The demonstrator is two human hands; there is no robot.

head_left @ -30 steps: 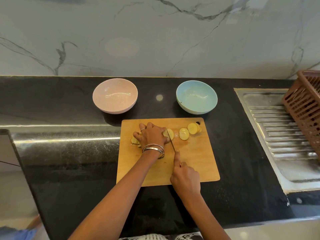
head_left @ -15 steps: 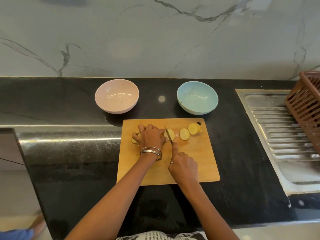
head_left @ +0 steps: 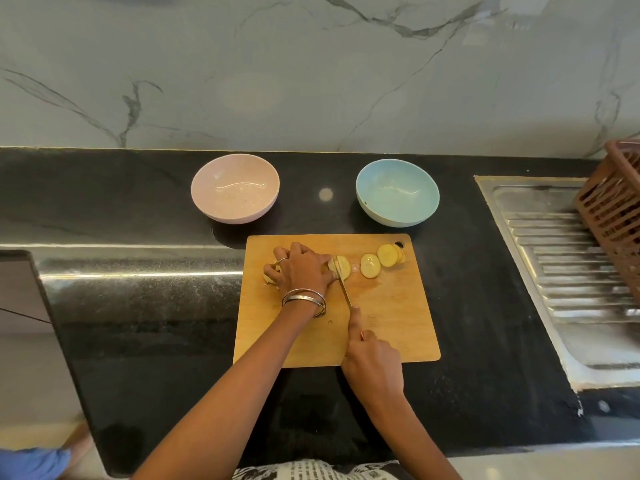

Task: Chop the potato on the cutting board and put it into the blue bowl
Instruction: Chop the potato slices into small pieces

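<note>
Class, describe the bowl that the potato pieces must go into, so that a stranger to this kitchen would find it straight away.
Start at the wooden cutting board on the black counter. Two bowls stand behind it, toward the marble wall. The blue bowl is the right-hand one, nearer the steel sink drainer; its neighbour, the pink bowl, differs only in colour.

Cutting board (head_left: 388,317): pale wood, matt, damp patch near slices. Counter (head_left: 149,306): black stone, polished, speckled. Wall (head_left: 311,71): grey-veined marble look, smooth. Pink bowl (head_left: 234,188), blue bowl (head_left: 397,192): glossy. Drainboard (head_left: 561,271): ribbed metal. Basket (head_left: 616,216): brown plastic lattice. Bangles (head_left: 304,299): shiny metal.
</note>
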